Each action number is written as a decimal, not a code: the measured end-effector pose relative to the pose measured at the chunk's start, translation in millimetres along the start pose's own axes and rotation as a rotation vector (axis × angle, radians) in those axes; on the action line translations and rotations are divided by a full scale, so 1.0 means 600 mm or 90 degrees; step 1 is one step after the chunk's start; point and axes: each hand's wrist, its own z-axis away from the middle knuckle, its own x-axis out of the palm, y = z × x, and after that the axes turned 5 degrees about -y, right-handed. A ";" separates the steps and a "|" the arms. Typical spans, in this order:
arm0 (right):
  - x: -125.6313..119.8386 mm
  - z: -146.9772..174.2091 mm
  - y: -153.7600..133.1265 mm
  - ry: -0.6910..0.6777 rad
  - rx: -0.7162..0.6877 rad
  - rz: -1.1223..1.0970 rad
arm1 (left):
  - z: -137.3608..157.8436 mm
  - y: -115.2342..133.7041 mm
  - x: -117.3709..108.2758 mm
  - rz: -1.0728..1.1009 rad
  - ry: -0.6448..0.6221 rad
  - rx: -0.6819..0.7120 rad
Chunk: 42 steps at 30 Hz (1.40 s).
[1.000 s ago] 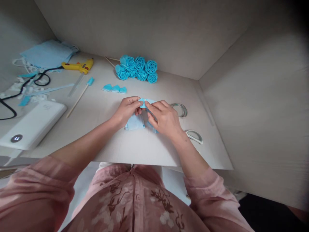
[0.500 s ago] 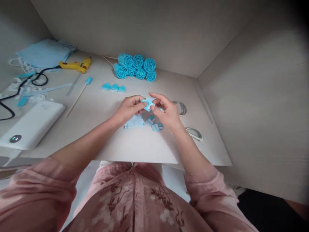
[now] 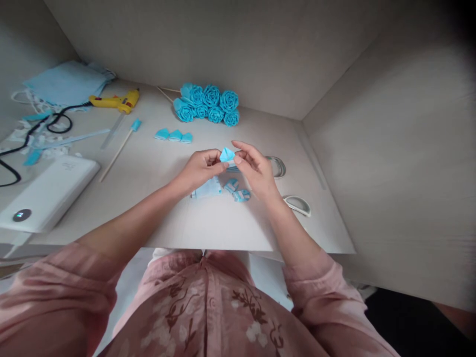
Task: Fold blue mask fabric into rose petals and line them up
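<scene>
Between my hands is a small piece of light blue mask fabric [image 3: 227,154], folded to a point at the top with a pale lower edge. My left hand [image 3: 203,167] pinches its left and lower side with the thumb in front. My right hand [image 3: 257,168] closes thumb and fingers on its right side, the index finger raised. Beneath them lie a stack of pale blue fabric squares [image 3: 207,188] and several small blue-and-white scraps [image 3: 241,195]. Scissors handles [image 3: 297,204] show beside my right wrist; the blades are hidden. Three folded blue petals [image 3: 174,135] lie in a row beyond my left hand.
Several blue fabric roses [image 3: 215,104] rest at the back. A blue-tipped stick [image 3: 118,152], a clear strip [image 3: 112,131], a yellow glue gun [image 3: 115,101], a pile of face masks [image 3: 67,82], white scraps and a white power bank [image 3: 50,193] occupy the left. Panels stand behind and right.
The fabric piece has gone from a flatter shape with white showing to a pointed fold. Both thumbs have shifted to its lower edge. The view has moved slightly.
</scene>
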 end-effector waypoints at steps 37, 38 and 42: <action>-0.131 0.113 0.020 -0.011 0.340 0.448 | -0.004 -0.005 0.005 0.022 0.094 0.024; -0.131 0.115 0.026 -0.004 0.332 0.440 | -0.003 -0.005 0.005 0.021 0.092 0.022; -0.127 0.131 0.045 0.039 0.279 0.412 | -0.003 -0.005 0.008 0.014 0.090 0.008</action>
